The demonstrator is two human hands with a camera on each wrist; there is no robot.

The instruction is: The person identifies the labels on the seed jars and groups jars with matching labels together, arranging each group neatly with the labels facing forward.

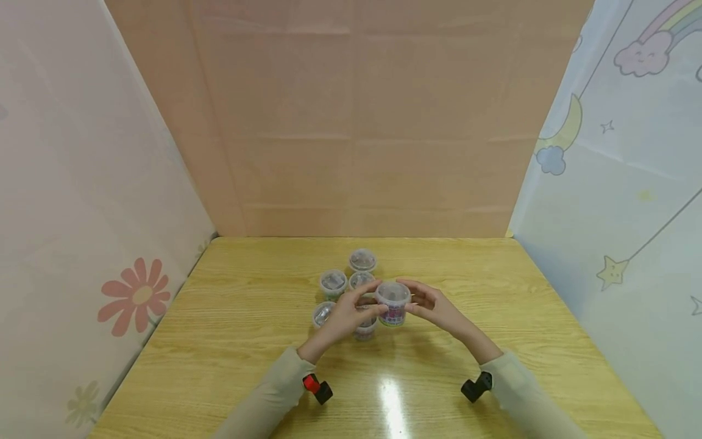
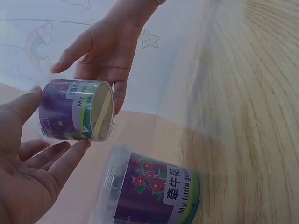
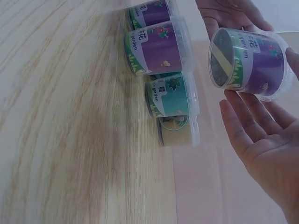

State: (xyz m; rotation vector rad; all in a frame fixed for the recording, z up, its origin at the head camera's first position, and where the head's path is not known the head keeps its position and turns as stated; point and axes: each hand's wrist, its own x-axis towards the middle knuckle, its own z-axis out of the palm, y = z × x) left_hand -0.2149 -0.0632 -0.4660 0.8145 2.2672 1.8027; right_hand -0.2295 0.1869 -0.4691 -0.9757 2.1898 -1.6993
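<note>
A small clear plastic tub [image 1: 393, 312] with a purple "My little garden" label is held up over the table between both hands. My left hand [image 1: 350, 314] grips it from the left, thumb near the lid and fingers curving under the side. On the right, my right hand [image 1: 443, 312] holds the opposite side with thumb and fingers. Through the clear base of the tub [image 2: 77, 109], dark contents and a pale strip show in the wrist views. Close below the left hand stands another purple-labelled tub [image 2: 154, 186], partly covered by that hand in the head view.
Several lidded tubs stand clustered on the wooden table [image 1: 230, 341], left of the held one. Among them are a teal-labelled tub [image 3: 170, 95] and a beige one [image 3: 177, 133]. A pinkish backdrop [image 1: 351, 122] rises behind, with patterned side walls [image 1: 614, 201].
</note>
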